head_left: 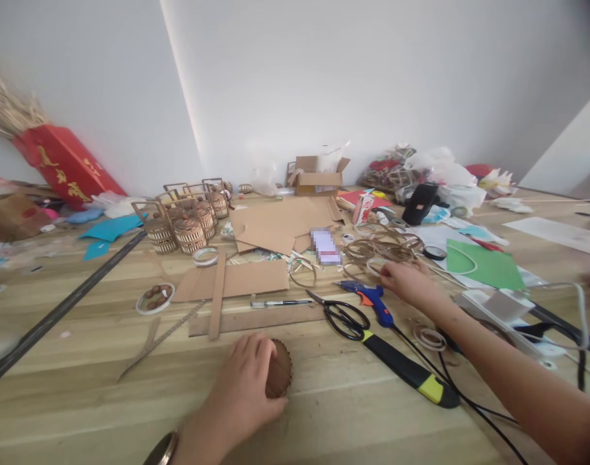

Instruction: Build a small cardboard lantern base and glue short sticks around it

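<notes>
My left hand (249, 381) rests at the front of the table, its thumb and fingers closed round a round brown disc (281, 368) with a notched rim. Part of the disc is hidden under the fingers. My right hand (408, 281) reaches out to the loose coils of brown strip (384, 247), beside a pale strip loop. Its fingers are curled together, and what lies in them is hidden. Just left of that wrist is a blue glue gun (375, 303). Black-handled scissors (346, 318) lie between the two hands, next to a black and yellow tool handle (404, 368).
Small woven baskets (190, 232) stand at the back left. A white ring (155, 298) holds brown balls. Cardboard sheets (275, 219), a pen (281, 303) and a phone (326, 246) lie mid-table. A power strip (508, 316) and cables are at the right, where another person's hand shows blurred.
</notes>
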Demonstrator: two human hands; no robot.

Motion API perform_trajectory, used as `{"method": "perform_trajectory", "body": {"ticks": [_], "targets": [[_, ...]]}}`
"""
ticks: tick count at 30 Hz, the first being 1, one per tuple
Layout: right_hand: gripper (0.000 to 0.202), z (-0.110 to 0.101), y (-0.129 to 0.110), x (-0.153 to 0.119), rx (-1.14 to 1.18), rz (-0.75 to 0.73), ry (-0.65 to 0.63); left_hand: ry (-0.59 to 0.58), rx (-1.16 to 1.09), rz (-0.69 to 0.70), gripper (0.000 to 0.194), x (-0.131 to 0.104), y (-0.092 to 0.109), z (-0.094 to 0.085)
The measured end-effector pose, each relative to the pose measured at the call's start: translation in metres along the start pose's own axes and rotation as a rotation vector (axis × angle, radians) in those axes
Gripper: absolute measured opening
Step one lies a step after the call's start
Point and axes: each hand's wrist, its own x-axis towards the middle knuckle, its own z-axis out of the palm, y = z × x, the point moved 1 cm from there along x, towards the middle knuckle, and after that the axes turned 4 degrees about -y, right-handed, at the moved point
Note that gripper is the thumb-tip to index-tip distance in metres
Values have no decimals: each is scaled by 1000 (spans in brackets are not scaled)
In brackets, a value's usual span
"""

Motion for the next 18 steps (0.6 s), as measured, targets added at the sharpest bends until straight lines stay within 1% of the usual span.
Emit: {"method": "perform_trajectory", "body": {"ticks": [3, 5, 7, 9, 11, 13, 15, 18], "targets": [[17, 5, -2, -6, -11, 20, -28, -25, 7, -9, 32, -1, -5, 3], [24, 2, -12, -14, -6, 4, -25, -38, 15, -19, 32, -3, -7, 3], [27, -4, -32, -26, 17, -68, -45, -41, 29, -26, 32, -4, -10, 1], [25, -12, -56, -40, 56, -188, -99, -41, 47, -42, 32, -4, -15, -1], [23, -19, -81, -54, 102, -304, -167, -29, 63, -63, 30, -4, -23, -5], [22, -25, -102, -64, 143, -374, -218, -8, 81, -82, 28, -3, -34, -9], [20, -28, -115, -67, 179, -407, -250, 19, 104, -106, 27, -3, -46, -14], [19, -32, -125, -58, 233, -423, -281, 44, 137, -158, 26, -3, -62, -24]]}}
